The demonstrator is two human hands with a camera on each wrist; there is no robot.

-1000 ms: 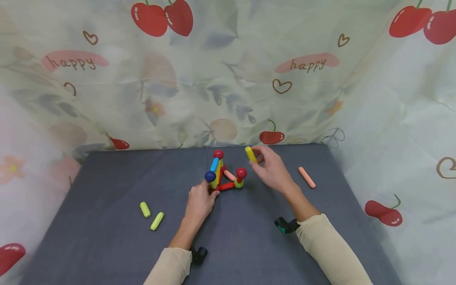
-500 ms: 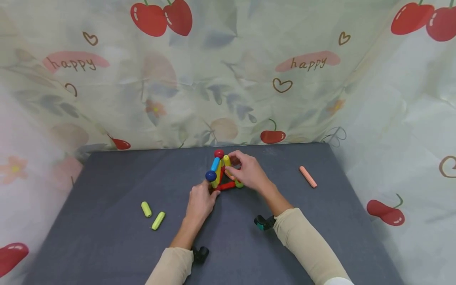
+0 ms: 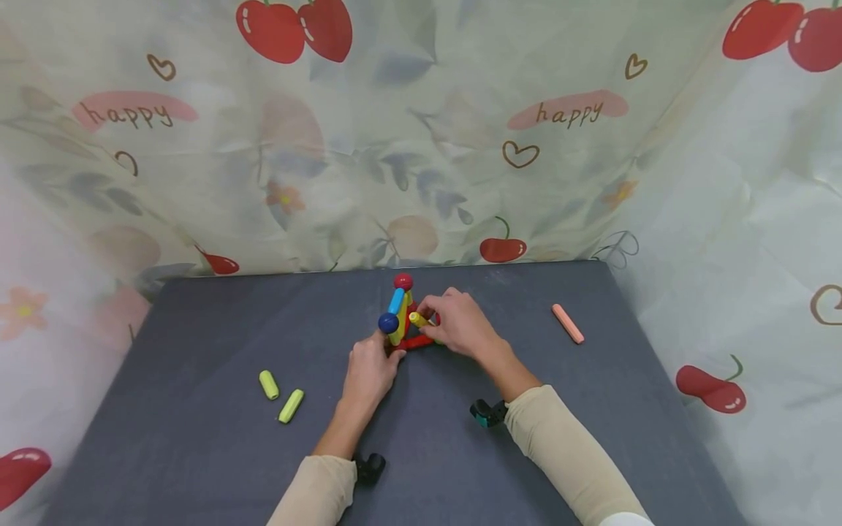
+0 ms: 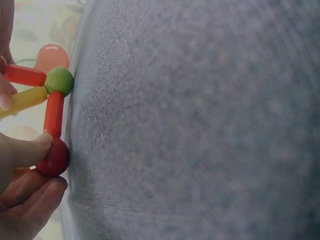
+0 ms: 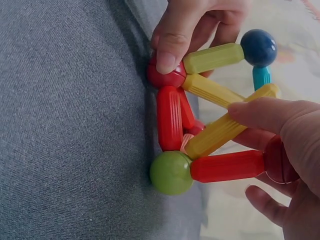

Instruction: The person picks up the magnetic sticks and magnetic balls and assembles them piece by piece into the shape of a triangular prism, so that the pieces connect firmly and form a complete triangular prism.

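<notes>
Holding the low red ball (image 5: 167, 77) is your left hand (image 3: 370, 371), thumb on one side and fingers on the other; your right hand (image 3: 460, 321) pinches a yellow rod (image 5: 225, 125) between thumb and fingers. The rod stands at a tilt above the green ball (image 5: 171, 172); its lower end appears to touch that ball; its upper end appears free.

The ball-and-rod frame (image 3: 403, 320) rests on the dark table (image 3: 197, 453) near the far edge, with a blue ball (image 5: 258, 47) high on one side; a second red ball (image 5: 285, 160) lies beside your right hand, and contact there is not confirmed. Two loose yellow-green rods (image 3: 268, 385) lie on your left; a pink rod (image 3: 568, 324) lies well apart on your right.

Expect the yellow rod to be light and stiff; its ribbed sides, likely hard plastic, should give fair purchase; the glossy balls look more slippery. Nothing looks fragile in itself; the joints are judged the weak points, possibly magnetic, and a sideways knock could part them. Take the rod at mid-length or nearer its upper end, leaving the end at the green ball uncovered; brace the frame at the low red ball, with light pressure toward the table; avoid squeezing across its open sides.
</notes>
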